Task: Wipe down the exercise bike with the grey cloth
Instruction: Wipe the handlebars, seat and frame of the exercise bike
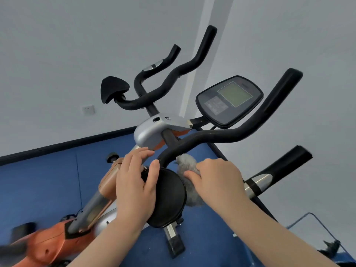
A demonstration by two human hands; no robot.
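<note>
You've got nothing readable here: the console (229,101) screen is blank, and the sticker (215,105) beside it is too blurred.

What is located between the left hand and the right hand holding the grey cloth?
The round black elbow pad lies between the left hand and the right hand gripping the grey cloth, in the head view.

One head-worn wide-angle view looks forward and down, close over the exercise bike's handlebars (192,139), with blue floor (38,185) and white walls (77,35) behind.
</note>
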